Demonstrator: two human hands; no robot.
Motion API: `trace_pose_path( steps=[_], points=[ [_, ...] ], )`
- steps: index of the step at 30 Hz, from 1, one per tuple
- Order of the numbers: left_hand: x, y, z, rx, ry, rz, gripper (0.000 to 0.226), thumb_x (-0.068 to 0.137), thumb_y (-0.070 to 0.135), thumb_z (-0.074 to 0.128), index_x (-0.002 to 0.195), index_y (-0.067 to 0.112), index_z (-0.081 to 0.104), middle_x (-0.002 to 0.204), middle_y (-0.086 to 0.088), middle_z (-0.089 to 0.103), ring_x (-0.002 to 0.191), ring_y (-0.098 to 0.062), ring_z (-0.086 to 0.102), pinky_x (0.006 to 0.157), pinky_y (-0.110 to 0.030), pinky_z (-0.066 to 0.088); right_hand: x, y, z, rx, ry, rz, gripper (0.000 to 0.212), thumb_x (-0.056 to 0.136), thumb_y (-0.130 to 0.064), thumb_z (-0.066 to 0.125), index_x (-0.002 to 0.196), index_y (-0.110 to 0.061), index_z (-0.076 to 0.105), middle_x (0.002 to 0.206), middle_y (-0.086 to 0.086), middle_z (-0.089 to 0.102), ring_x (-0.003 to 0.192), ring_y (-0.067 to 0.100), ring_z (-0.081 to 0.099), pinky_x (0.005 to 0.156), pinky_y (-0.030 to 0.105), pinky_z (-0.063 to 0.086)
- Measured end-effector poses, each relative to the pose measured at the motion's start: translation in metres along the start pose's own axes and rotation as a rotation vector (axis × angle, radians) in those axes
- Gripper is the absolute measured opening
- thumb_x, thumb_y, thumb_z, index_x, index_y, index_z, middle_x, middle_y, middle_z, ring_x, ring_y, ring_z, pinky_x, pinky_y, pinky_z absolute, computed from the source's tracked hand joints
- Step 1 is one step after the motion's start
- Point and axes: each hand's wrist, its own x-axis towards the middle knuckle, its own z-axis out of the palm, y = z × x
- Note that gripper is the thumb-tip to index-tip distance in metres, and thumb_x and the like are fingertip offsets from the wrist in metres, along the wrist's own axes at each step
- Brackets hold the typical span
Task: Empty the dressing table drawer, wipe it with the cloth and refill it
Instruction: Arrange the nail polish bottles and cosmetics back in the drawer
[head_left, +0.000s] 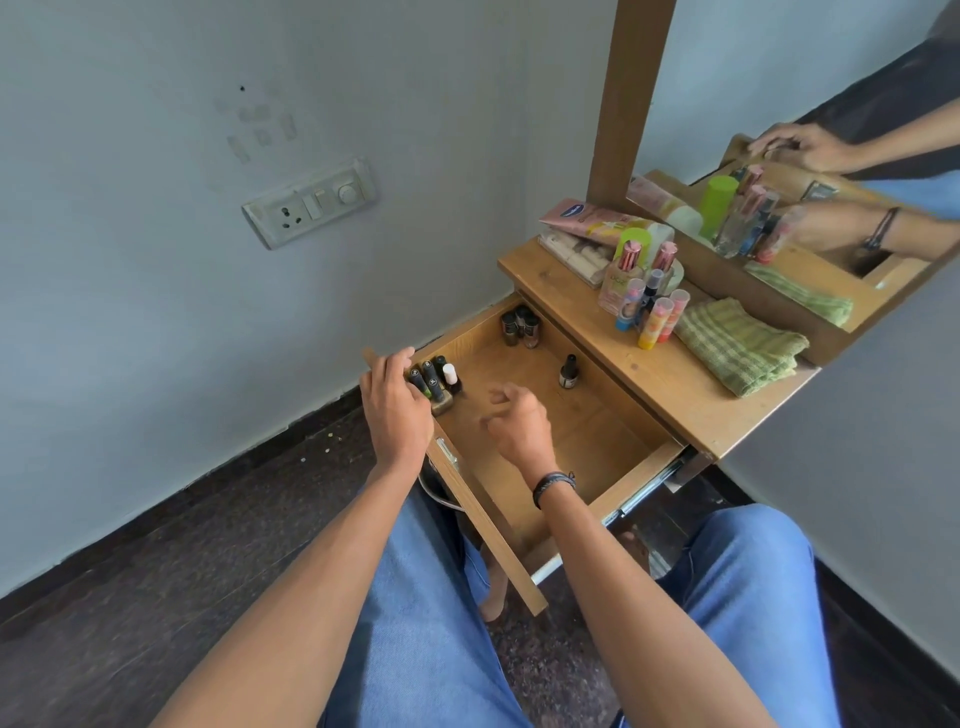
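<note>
Closely, polish bottles (434, 376) in left grip (397, 402), right grip (514, 423) beside

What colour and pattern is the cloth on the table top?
The cloth is light green with paler stripes; head view.

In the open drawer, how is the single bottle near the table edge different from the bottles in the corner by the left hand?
The single bottle stands alone; the corner bottles are packed together. Nothing touches the single bottle; the left hand grips the corner bottles. The single bottle's cap is dark; one corner bottle has a white cap. All are small and upright.
</note>
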Motion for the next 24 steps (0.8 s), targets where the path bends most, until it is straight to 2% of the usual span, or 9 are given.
trace_pose_path(
  steps=[5,9,15,17,18,19,20,22,24],
  points=[
    [-0.001,0.003,-0.003,0.0,-0.01,-0.007,0.052,0.086,-0.017,0.052,0.127,0.011,0.063,0.119,-0.006,0.065,0.108,-0.022,0.052,0.093,-0.038,0.051,-0.028,-0.007,-0.052,0.035,0.042,-0.078,0.037,0.091,-0.019,0.074,0.126,-0.026,0.065,0.113,-0.012,0.065,0.098,0.001,0.065,0.088,0.031,0.058],
    [-0.002,0.004,-0.005,-0.037,-0.032,-0.028,0.057,0.085,-0.02,0.05,0.131,0.012,0.061,0.124,-0.005,0.06,0.109,-0.02,0.051,0.09,-0.041,0.054,-0.052,-0.002,-0.091,0.034,0.152,-0.095,0.029,0.093,-0.021,0.072,0.121,-0.025,0.068,0.107,-0.011,0.069,0.097,0.0,0.065,0.085,0.024,0.056],
    [-0.013,0.028,-0.006,-0.179,0.028,-0.041,0.065,0.086,-0.022,0.05,0.139,0.014,0.055,0.138,-0.006,0.047,0.124,-0.023,0.049,0.098,-0.039,0.052,-0.069,0.007,-0.132,0.063,0.277,-0.065,0.02,0.091,-0.019,0.073,0.111,-0.023,0.074,0.093,-0.014,0.07,0.088,-0.002,0.065,0.078,0.021,0.055],
    [-0.02,0.045,-0.003,-0.211,0.021,-0.025,0.06,0.088,-0.015,0.055,0.139,0.019,0.054,0.139,-0.002,0.047,0.122,-0.019,0.05,0.102,-0.035,0.049,-0.07,0.007,-0.141,0.077,0.348,-0.077,0.016,0.092,-0.017,0.073,0.107,-0.021,0.075,0.09,-0.013,0.069,0.086,0.0,0.066,0.077,0.024,0.057],
    [-0.023,0.056,-0.002,-0.22,0.003,-0.012,0.058,0.089,-0.011,0.058,0.138,0.02,0.054,0.14,-0.001,0.048,0.121,-0.016,0.05,0.104,-0.024,0.044,-0.07,0.007,-0.145,0.082,0.396,-0.087,0.014,0.091,-0.016,0.073,0.104,-0.021,0.075,0.09,-0.011,0.07,0.084,0.003,0.067,0.075,0.027,0.058],
    [-0.025,0.068,0.0,-0.246,-0.03,-0.004,0.057,0.089,-0.009,0.059,0.138,0.019,0.054,0.141,-0.001,0.048,0.121,-0.015,0.05,0.099,-0.011,0.04,-0.069,0.006,-0.15,0.085,0.454,-0.1,0.012,0.091,-0.016,0.073,0.101,-0.022,0.075,0.089,-0.01,0.07,0.082,0.006,0.067,0.073,0.03,0.059],
    [-0.027,0.08,0.002,-0.29,-0.067,0.005,0.055,0.09,-0.008,0.06,0.138,0.019,0.054,0.14,-0.001,0.049,0.122,-0.014,0.051,0.091,-0.004,0.04,-0.068,0.004,-0.154,0.085,0.515,-0.116,0.01,0.091,-0.016,0.072,0.098,-0.023,0.075,0.088,-0.009,0.07,0.08,0.008,0.067,0.071,0.034,0.06],
    [-0.029,0.103,0.008,-0.383,-0.15,0.036,0.051,0.091,-0.006,0.06,0.135,0.019,0.056,0.136,0.002,0.05,0.118,-0.012,0.053,0.083,-0.007,0.046,-0.065,0.0,-0.164,0.086,0.624,-0.154,0.011,0.09,-0.014,0.07,0.096,-0.023,0.072,0.089,-0.007,0.069,0.077,0.007,0.064,0.071,0.037,0.06],
    [-0.03,0.122,0.018,-0.438,-0.241,0.093,0.044,0.093,-0.002,0.06,0.131,0.019,0.059,0.129,0.004,0.053,0.11,-0.009,0.057,0.083,-0.016,0.054,-0.059,-0.004,-0.174,0.108,0.704,-0.172,0.019,0.087,-0.011,0.071,0.101,-0.024,0.068,0.094,-0.005,0.065,0.079,0.005,0.061,0.075,0.037,0.059]
  ],
)
